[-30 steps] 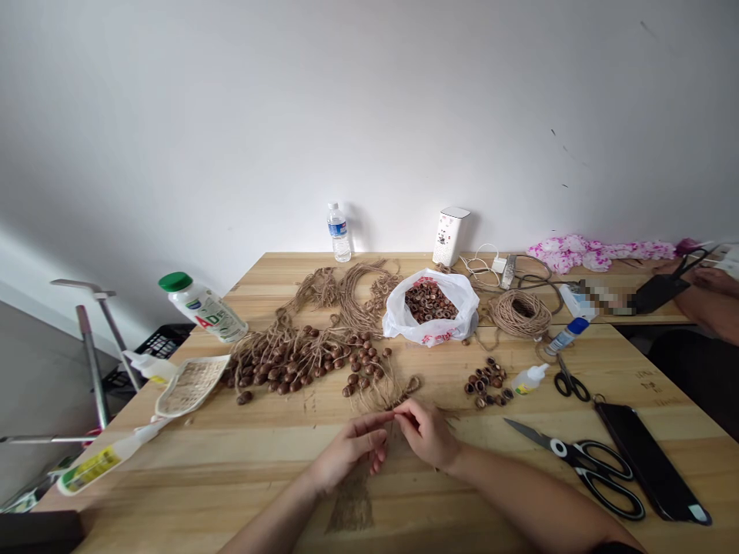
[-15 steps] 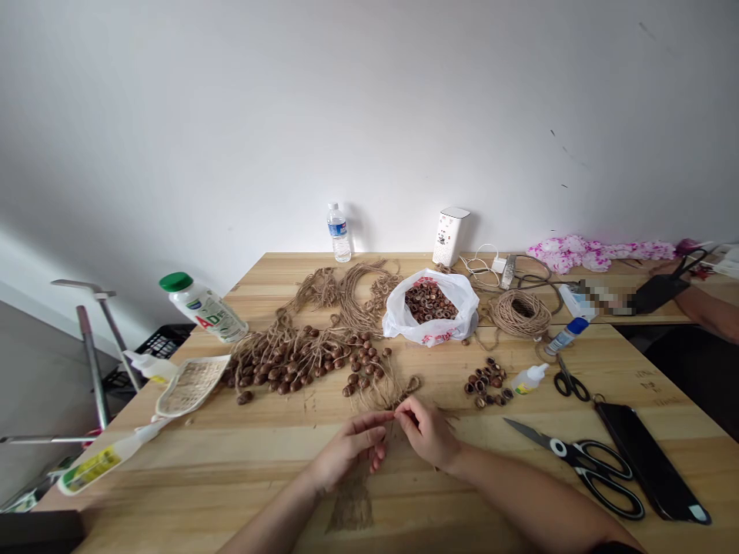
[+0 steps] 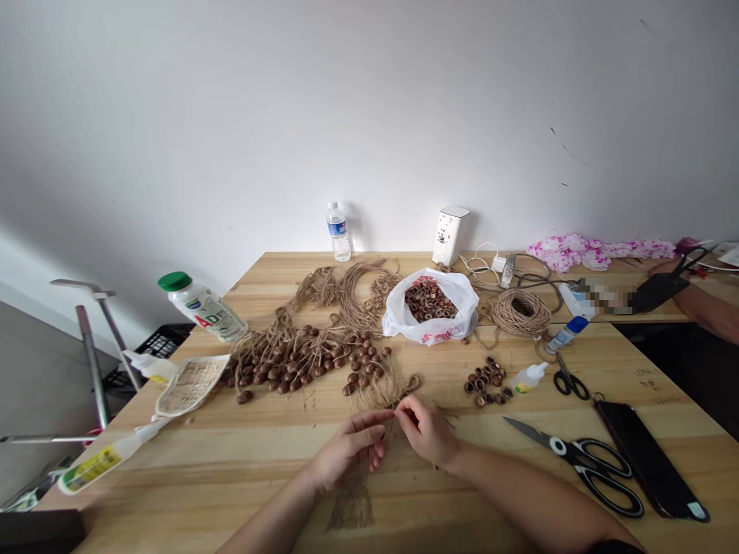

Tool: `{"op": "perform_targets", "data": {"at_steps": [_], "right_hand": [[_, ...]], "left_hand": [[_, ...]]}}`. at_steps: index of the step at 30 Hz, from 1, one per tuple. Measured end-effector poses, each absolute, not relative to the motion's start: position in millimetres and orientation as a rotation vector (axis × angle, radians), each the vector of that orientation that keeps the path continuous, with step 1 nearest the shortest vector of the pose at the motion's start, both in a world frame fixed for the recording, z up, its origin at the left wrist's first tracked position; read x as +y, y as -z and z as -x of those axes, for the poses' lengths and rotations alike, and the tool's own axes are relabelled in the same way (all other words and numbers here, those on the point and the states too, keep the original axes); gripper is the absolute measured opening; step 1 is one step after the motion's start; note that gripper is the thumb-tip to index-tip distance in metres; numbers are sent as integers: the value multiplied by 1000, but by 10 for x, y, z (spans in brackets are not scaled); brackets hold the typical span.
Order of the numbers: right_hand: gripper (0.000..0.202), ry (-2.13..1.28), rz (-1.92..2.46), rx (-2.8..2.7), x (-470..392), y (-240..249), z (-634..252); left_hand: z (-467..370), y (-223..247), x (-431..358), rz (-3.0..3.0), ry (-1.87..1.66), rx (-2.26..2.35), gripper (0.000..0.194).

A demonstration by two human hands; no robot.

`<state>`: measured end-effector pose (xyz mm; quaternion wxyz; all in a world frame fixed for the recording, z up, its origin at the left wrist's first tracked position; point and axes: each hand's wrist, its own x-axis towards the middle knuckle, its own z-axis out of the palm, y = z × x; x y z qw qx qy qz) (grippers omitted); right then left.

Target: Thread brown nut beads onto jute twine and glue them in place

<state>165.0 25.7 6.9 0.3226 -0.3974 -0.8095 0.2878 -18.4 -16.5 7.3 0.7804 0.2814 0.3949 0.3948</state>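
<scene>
At the table's near middle, my left hand (image 3: 349,448) and my right hand (image 3: 428,435) meet at the fingertips. Both are closed in a pinch, and whatever lies between the fingers is too small or hidden to make out. Just beyond them is a bundle of jute twine (image 3: 411,384) with a looped end, its strands running to several brown nutshells (image 3: 365,368). Below my left hand spreads a patch of thin, frayed brown strands (image 3: 350,504). Loose half shells (image 3: 488,382) lie to the right of my hands.
A white plastic bag (image 3: 398,315) holds shells, beside a twine coil (image 3: 519,312). Corded nuts (image 3: 289,362) lie left, near a woven tray (image 3: 190,385). Large scissors (image 3: 577,454), a glue bottle (image 3: 529,378) and a black case (image 3: 650,462) lie right. Another person's arm (image 3: 707,312) reaches in.
My hands stay almost in the same place, fingertips together. The frayed strands below my left hand look slightly shifted; the other things on the table have not moved.
</scene>
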Motion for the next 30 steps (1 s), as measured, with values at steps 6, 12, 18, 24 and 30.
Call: {"op": "perform_targets", "data": {"at_steps": [6,12,18,24,30], "right_hand": [[17,-773,1039,-2128,250,-99,-1648],[21,-783,1058,-2095,254,-103,-1650],[28,-805,1071,-2094,247,-125,-1653],[22,-786,1065,-2134,246,-122,-1652],[14,-761,1061,-2135,242,-117,-1640]], "left_hand": [[182,-96,-163,-602,-851,866,51],[183,-92,-167,-617,-853,855,48],[186,-81,-172,-604,-851,862,46],[182,-60,-164,-621,-867,838,41],[182,-83,-168,-587,-873,851,45]]}}
